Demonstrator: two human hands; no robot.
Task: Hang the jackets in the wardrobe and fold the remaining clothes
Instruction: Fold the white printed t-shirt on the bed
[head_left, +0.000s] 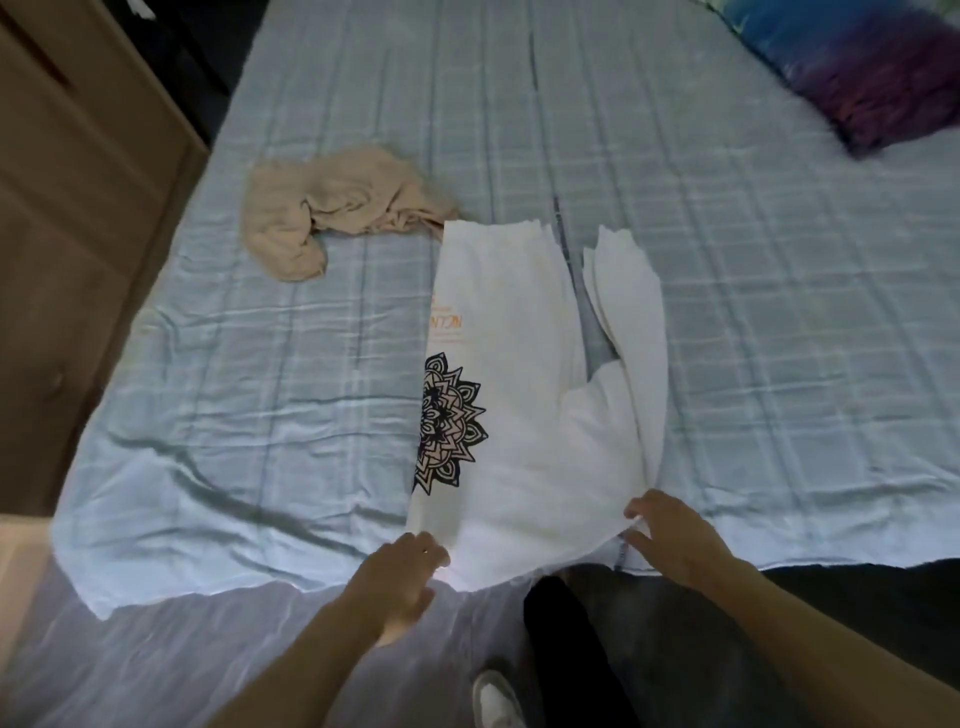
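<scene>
— What's nearest the camera?

— The person's two forearms, and below them a dark trouser leg (561, 649) with a white shoe (496, 699) on the floor. The forearms reach forward to the near edge of the bed (234, 415), which is covered with a pale blue checked sheet.

— And the hands?

— The left hand (397, 582) has its fingers curled down at the near left corner of the white T-shirt (524, 415); it seems to grip the hem, though the fingertips are hidden under the hand. The right hand (670, 535) pinches the near right corner of the same shirt between thumb and fingers.

— How does the shirt lie?

— Flat on the sheet, folded lengthwise, running away from the person. A black mandala print (449, 423) shows along its left folded edge, with small orange lettering beyond it. A sleeve lies apart on the right side.

— Anything else on the bed?

— A crumpled beige garment (322, 213) lies beyond and left of the shirt, almost touching its far corner. A blue-and-purple pillow (857, 67) sits at the far right. A brown wooden cabinet (78, 208) stands at the left of the bed.
</scene>
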